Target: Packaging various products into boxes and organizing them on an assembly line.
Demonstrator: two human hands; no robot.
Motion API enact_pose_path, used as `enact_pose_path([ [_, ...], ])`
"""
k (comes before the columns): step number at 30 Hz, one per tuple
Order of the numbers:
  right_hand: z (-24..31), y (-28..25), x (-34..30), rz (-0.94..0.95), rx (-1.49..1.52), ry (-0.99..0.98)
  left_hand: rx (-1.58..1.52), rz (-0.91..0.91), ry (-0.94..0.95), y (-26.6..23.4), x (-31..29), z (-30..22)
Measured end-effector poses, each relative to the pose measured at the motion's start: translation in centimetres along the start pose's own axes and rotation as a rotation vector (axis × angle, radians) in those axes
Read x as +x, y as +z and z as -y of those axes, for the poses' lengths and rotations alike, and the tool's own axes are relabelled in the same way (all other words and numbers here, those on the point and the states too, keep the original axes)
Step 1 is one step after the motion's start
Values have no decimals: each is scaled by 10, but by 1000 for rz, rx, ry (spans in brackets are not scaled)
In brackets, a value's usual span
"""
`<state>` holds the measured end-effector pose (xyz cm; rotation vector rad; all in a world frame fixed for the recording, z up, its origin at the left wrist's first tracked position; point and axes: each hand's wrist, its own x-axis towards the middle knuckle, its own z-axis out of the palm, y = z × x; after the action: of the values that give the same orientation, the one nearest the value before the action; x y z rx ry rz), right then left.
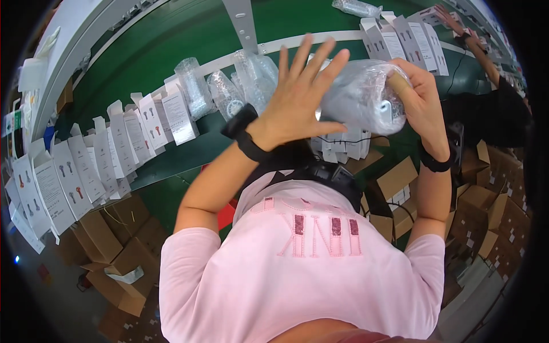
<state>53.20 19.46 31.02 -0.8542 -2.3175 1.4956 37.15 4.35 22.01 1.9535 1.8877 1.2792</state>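
Works at green bench [171, 167] lined with flap-open white cartons [71, 174]. Holds bubble-wrapped bundle [357, 91] over bench, already wrapped, unclear if sealed, outside any carton, like other wrapped bundles [194, 86]. Grips its end in right hand [420, 94]; spreads left hand [297, 97] wide, perhaps touching.

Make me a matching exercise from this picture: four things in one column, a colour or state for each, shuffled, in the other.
Column one
1. Left hand
2. Right hand
3. Shirt
4. Cartons at lower left

Column two
A. gripping one end of a clear-wrapped bundle
B. brown
C. spread open
D. pink

Right pairs: 1-C, 2-A, 3-D, 4-B
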Motion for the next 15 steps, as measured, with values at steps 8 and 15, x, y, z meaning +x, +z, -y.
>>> enact_pose_path([
  [8,67,29,-2,56,-478,-810,-297,-76,-227,-37,-58,-9],
  [15,62,75,-25,136,-611,-979,-631,-192,-629,-49,-77,-27],
])
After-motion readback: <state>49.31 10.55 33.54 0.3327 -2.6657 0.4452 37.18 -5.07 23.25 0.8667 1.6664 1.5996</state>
